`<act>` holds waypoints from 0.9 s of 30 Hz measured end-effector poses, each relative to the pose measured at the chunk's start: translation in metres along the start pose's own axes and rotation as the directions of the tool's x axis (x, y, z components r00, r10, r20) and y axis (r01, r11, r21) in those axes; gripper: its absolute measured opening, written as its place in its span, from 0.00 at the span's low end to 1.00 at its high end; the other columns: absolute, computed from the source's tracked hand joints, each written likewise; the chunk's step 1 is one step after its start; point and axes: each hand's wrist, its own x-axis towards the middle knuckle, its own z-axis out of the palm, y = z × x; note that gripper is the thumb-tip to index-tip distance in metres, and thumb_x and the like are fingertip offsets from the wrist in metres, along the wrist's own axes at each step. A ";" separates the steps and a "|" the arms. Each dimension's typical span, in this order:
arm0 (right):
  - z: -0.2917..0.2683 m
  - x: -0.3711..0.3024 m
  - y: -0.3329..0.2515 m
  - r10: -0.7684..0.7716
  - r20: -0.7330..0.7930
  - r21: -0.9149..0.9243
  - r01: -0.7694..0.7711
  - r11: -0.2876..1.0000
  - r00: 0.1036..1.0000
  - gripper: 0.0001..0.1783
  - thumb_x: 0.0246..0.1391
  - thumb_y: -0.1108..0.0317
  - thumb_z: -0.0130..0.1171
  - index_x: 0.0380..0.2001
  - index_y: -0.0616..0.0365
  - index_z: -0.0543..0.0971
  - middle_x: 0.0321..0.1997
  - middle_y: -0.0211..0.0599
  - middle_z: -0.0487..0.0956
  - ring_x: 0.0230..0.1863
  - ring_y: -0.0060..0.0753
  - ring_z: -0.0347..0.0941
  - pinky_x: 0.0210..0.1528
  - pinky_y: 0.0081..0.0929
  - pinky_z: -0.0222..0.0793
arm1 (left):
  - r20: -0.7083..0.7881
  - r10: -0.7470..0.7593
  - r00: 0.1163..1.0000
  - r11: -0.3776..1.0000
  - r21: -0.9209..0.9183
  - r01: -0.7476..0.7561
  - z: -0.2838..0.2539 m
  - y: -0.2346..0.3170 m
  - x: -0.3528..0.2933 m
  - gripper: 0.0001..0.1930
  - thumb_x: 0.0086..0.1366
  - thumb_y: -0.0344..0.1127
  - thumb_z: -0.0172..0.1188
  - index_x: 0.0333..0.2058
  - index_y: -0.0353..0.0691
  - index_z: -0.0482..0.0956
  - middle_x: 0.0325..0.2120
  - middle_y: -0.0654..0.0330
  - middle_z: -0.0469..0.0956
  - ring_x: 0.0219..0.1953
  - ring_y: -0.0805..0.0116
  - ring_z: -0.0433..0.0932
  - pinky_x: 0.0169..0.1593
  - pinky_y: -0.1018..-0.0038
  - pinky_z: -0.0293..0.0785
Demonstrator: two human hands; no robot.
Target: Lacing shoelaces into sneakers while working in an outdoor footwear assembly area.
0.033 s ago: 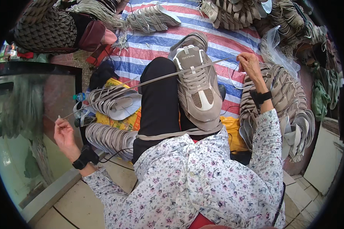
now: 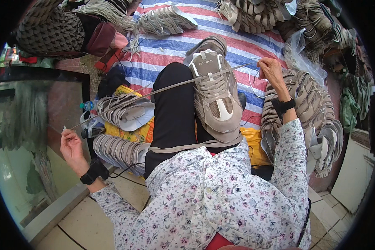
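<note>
A beige-grey shoelace (image 2: 171,87) is pulled taut on a slant across my lap. Its lower end is pinched in the fingertips of my left hand (image 2: 73,148), held out beside a glass case. The upper end is gripped by my right hand (image 2: 271,70), raised past the shoe uppers. Between the hands, the lace crosses over a beige sneaker upper (image 2: 226,109) with a mesh toe and light laces threaded in its eyelets. That upper lies on top of others, toe toward me, by my black-trousered knee (image 2: 173,91). More loose laces (image 2: 175,147) lie across my lap.
Nested stacks of shoe uppers stand at my left (image 2: 123,111) and right (image 2: 300,100). A striped plastic sheet (image 2: 166,50) covers the ground ahead, with more uppers (image 2: 166,21) on it. The glass case (image 2: 50,125) borders the left. Another person's patterned sleeve (image 2: 50,33) shows upper left.
My left hand has shifted very slightly to the right. The lace stays taut, and the right hand and the uppers look the same.
</note>
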 end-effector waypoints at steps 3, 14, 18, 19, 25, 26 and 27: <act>-0.001 0.000 0.008 0.231 0.080 0.293 -0.244 0.924 0.970 0.10 0.60 0.69 0.52 0.37 0.66 0.79 0.24 0.37 0.80 0.26 0.30 0.81 0.30 0.27 0.78 | -0.029 0.049 0.998 0.998 0.030 -0.048 -0.012 -0.002 0.000 0.07 0.66 0.22 0.54 0.42 0.27 0.71 0.39 0.50 0.76 0.42 0.63 0.77 0.44 0.74 0.78; -0.114 0.004 0.087 0.024 0.022 0.994 -0.024 0.105 0.999 0.19 0.57 0.74 0.60 0.52 0.67 0.74 0.41 0.39 0.79 0.40 0.31 0.75 0.45 0.28 0.74 | 0.126 0.225 0.966 0.907 0.334 -0.255 0.040 0.040 0.003 0.15 0.68 0.23 0.53 0.52 0.22 0.71 0.51 0.44 0.74 0.56 0.58 0.74 0.56 0.72 0.77; -0.085 -0.029 -0.002 0.068 -0.161 0.745 0.076 0.663 0.985 0.15 0.59 0.71 0.60 0.49 0.61 0.79 0.32 0.25 0.78 0.27 0.14 0.68 0.25 0.12 0.58 | 0.250 0.354 0.901 0.446 0.802 -0.398 0.123 -0.087 -0.007 0.16 0.69 0.28 0.53 0.53 0.26 0.73 0.48 0.52 0.77 0.50 0.68 0.77 0.52 0.78 0.75; -0.061 -0.040 -0.039 0.033 -0.107 0.586 0.036 0.810 0.994 0.13 0.60 0.70 0.59 0.47 0.60 0.80 0.31 0.23 0.77 0.24 0.12 0.64 0.24 0.11 0.58 | 0.289 0.319 0.903 0.295 0.875 -0.385 0.141 -0.131 -0.010 0.15 0.70 0.30 0.53 0.51 0.29 0.75 0.45 0.55 0.78 0.46 0.72 0.78 0.48 0.79 0.75; 0.060 -0.056 -0.098 -0.354 0.253 0.194 0.311 0.930 0.900 0.11 0.56 0.71 0.63 0.43 0.59 0.83 0.30 0.28 0.78 0.29 0.17 0.70 0.29 0.19 0.64 | 0.452 -0.325 0.831 0.001 0.879 -0.477 0.142 -0.326 0.003 0.07 0.62 0.27 0.60 0.39 0.35 0.83 0.28 0.58 0.79 0.28 0.67 0.81 0.31 0.74 0.76; 0.069 -0.054 -0.101 -0.433 0.228 0.153 0.407 0.900 0.872 0.11 0.55 0.73 0.63 0.42 0.62 0.82 0.30 0.32 0.79 0.29 0.24 0.72 0.30 0.23 0.66 | 0.524 -0.355 0.774 -0.060 0.813 -0.579 0.133 -0.342 0.008 0.07 0.61 0.27 0.60 0.37 0.34 0.82 0.27 0.57 0.77 0.27 0.63 0.81 0.31 0.71 0.75; 0.071 -0.052 -0.102 -0.502 0.198 0.100 0.492 0.865 0.842 0.11 0.53 0.74 0.63 0.40 0.64 0.81 0.30 0.37 0.79 0.29 0.30 0.74 0.31 0.28 0.68 | 0.525 -0.362 0.770 -0.057 0.812 -0.581 0.132 -0.355 0.010 0.07 0.61 0.27 0.60 0.37 0.34 0.82 0.27 0.57 0.77 0.27 0.63 0.81 0.31 0.71 0.75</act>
